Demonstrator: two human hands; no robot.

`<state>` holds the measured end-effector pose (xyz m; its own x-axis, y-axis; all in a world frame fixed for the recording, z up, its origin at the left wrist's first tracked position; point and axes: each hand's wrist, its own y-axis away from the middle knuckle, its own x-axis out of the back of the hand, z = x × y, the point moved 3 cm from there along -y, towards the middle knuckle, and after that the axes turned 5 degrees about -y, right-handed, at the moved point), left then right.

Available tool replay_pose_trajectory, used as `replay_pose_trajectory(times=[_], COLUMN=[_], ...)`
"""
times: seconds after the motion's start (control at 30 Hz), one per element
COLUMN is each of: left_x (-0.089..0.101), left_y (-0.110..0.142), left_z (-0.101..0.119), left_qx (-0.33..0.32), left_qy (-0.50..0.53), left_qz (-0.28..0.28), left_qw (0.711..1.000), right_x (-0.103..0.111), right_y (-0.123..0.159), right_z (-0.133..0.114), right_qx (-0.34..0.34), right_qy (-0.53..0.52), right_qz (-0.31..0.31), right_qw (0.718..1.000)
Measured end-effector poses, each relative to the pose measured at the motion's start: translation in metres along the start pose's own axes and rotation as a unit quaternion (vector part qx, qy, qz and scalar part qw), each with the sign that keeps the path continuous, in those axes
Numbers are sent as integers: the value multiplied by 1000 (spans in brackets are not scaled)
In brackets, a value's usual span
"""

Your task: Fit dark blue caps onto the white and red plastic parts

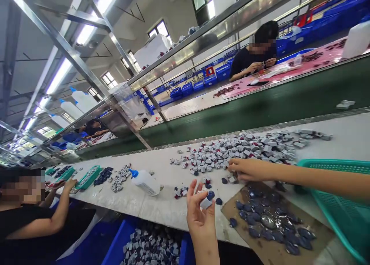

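Note:
Low in the middle, my left hand (200, 215) is raised above the table edge, palm up. Its thumb and fingers pinch a small grey block (206, 203) with a dark blue piece (211, 195) against it. My right hand (245, 170) reaches in from the right, at the near edge of a heap of grey blocks (245, 149). The fingers there point down and close on another small block (232, 178), partly hidden by them. Under that arm, wet-looking dark blue pieces (254, 218) lie spread on a brown board (231, 207).
A green basket (320, 163) stands at right. At left of my hands are a white bottle (146, 182) with a blue cap and small block piles. A blue bin (115, 242) of blocks is below the table. Co-workers sit at left (31, 218) and across the green belt (289, 103).

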<state>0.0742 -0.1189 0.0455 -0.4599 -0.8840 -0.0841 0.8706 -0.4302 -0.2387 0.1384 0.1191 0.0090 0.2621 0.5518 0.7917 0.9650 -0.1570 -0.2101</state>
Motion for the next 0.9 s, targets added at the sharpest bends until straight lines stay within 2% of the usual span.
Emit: replay_pose_trajectory(times=[0.07,0.13,0.23,0.33,0.4,0.43,0.53,0.67,0.73,0.83,0.9], left_x=[-3,-8,-18,-30,-35,-37,-43,-47,-49,-49,-48], left_y=[2,3,6,8,10,12,20,26,25,22,21], left_z=[-1,0,9,18,18,17,9,1,3,9,13], left_qx=[-59,-126,-259,-342,-332,-315,-273,-241,-294,-396,-440], left_qy=[-55,-115,-164,-186,-197,-195,-176,-146,-165,-233,-252], left_qz=[4,5,-28,-97,-128,-137,-154,-128,-148,-189,-197], left_qw=[997,985,951,916,914,919,933,951,930,868,839], right_x=[7,15,25,31,34,34,34,36,36,35,35], right_y=[4,14,34,51,57,60,62,62,62,64,66], right_z=[-13,-35,-79,-112,-121,-122,-118,-111,-111,-113,-115], right_qx=[-8,-25,-53,-90,-117,-126,-134,-135,-133,-108,-100], right_qy=[-43,-96,-212,-402,-477,-487,-488,-465,-440,-403,-389], right_qz=[-20,-25,-56,-75,-66,-63,-52,14,8,-7,-3], right_qw=[999,995,974,908,869,862,861,875,888,909,916])
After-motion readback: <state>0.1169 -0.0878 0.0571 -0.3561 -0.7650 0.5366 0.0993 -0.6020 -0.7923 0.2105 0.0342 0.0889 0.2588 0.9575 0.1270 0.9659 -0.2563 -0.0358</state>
